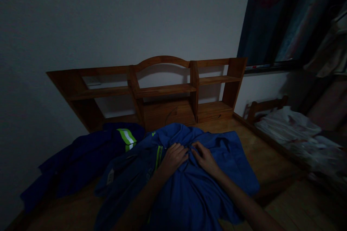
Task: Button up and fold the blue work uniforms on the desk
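A blue work jacket (187, 195) lies spread and creased over the wooden surface, with thin yellow-green strips and a pale label on its left part. Near its middle, my left hand (175, 156) is closed on a gathered bit of the cloth, fingers curled. Just to the right, my right hand (204, 157) pinches the same bunched spot between thumb and forefinger. The two sets of fingertips almost meet. Whatever small part lies between them is too dark to make out. Folds run outward from that spot.
On the left lies a darker blue garment (89, 155) with a reflective yellow-green and silver band. A wooden shelf headboard (166, 90) stands behind, against the wall. To the right, past the wooden edge (271, 144), are pale plastic bags (290, 126) and a dark window (273, 21).
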Motion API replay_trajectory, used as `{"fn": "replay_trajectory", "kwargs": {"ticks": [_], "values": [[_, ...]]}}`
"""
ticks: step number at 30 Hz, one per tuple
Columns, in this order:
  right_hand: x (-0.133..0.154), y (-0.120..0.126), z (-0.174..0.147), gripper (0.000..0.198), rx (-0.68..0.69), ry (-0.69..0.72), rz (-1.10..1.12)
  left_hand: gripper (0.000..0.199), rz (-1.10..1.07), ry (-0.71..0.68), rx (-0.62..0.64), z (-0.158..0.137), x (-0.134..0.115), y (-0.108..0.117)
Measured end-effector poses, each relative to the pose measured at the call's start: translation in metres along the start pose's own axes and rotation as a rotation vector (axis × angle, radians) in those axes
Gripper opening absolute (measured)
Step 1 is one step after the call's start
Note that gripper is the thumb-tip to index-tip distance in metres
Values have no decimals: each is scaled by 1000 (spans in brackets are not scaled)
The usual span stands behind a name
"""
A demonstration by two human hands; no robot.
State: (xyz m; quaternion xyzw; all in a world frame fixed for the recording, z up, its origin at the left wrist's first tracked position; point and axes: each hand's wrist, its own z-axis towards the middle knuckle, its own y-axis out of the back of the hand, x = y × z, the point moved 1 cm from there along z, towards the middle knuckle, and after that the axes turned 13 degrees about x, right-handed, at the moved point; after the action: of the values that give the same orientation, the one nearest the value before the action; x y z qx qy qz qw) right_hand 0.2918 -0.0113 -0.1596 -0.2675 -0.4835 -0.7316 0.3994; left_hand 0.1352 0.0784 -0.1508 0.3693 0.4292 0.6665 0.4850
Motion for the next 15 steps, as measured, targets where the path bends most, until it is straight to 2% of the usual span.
{"fn": "replay_trajectory", "kwargs": {"ticks": [4,8,12,15], "values": [[-4,-1,0,19,-26,-26,-22,32,-20,36,-33,2,-3,1],[-3,-1,-1,17,-48,-42,-70,33,-15,35,5,2,-3,3],[1,-3,-3,16,-52,-38,-140,28,-56,41,-4,1,-3,2],[5,-3,-3,16,-51,-26,-159,24,-163,107,-49,4,-2,-1]]}}
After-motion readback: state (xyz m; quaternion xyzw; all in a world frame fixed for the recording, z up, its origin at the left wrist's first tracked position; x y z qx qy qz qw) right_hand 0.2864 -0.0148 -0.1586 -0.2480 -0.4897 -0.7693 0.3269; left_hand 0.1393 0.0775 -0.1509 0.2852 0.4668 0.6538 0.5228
